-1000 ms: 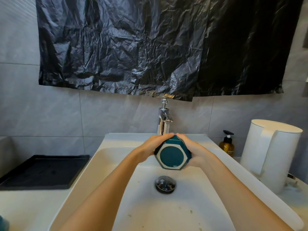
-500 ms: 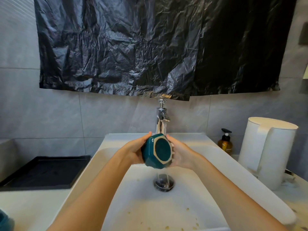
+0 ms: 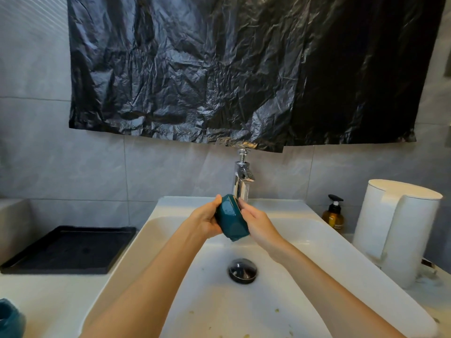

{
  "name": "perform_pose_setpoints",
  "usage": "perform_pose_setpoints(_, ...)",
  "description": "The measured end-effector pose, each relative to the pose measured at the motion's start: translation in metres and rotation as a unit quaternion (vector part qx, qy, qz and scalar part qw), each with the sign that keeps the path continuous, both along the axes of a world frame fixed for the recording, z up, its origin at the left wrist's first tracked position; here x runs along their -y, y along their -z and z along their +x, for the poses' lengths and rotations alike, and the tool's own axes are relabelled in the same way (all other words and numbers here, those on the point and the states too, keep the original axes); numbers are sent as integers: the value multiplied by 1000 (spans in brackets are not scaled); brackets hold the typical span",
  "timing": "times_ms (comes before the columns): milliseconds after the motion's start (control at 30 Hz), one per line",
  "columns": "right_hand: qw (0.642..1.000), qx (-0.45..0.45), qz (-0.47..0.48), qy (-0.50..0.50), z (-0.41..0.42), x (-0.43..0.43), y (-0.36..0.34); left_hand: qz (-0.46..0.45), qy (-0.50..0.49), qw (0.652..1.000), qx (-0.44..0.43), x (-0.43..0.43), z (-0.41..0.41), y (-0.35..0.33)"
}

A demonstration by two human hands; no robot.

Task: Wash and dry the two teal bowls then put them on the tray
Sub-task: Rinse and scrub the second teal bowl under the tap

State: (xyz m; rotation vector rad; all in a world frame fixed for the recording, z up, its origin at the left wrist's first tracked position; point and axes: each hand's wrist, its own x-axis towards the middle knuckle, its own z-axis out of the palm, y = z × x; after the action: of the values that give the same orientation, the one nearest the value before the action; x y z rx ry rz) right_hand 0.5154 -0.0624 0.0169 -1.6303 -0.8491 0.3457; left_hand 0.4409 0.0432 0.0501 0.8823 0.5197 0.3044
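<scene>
A teal bowl [image 3: 231, 219] is held on edge under the chrome tap [image 3: 241, 178], over the white sink [image 3: 317, 242]. My left hand [image 3: 203, 219] grips its left side, thumb at the top rim. My right hand [image 3: 256, 220] presses against its right side, where the opening faces. The second teal bowl [image 3: 9, 319] sits at the bottom left corner of the counter, partly cut off. The black tray [image 3: 66, 250] lies on the counter left of the sink.
A drain plug [image 3: 242, 270] sits in the basin, with food bits near the front. An amber pump bottle [image 3: 333, 215] and a white kettle [image 3: 395, 230] stand on the right. Black plastic sheeting [image 3: 244, 69] hangs on the tiled wall above the tap.
The bowl has turned from base-toward-me to side-on, its opening now facing right. Both hands stayed on it and shifted slightly left and up under the tap.
</scene>
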Motion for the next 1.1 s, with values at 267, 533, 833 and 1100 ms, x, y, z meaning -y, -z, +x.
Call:
perform_pose_setpoints(267, 997, -68, -17, -22, -2, -5, -5, 38, -20, 999, -9, 3, 2, 4)
perform_pose_setpoints(533, 995, -89, 32, -26, -7, 1, -8, 50, -16, 999, -5, 2, 6, 6)
perform_pose_setpoints(833, 993, -69, 68, -66, -19, 2, -8, 36, -38, 998, 18, -8, 4, 9)
perform_pose_setpoints(1100, 996, -68, -16, -61, -10, 3, -3, 82, -24, 996, -22, 3, 10, 15)
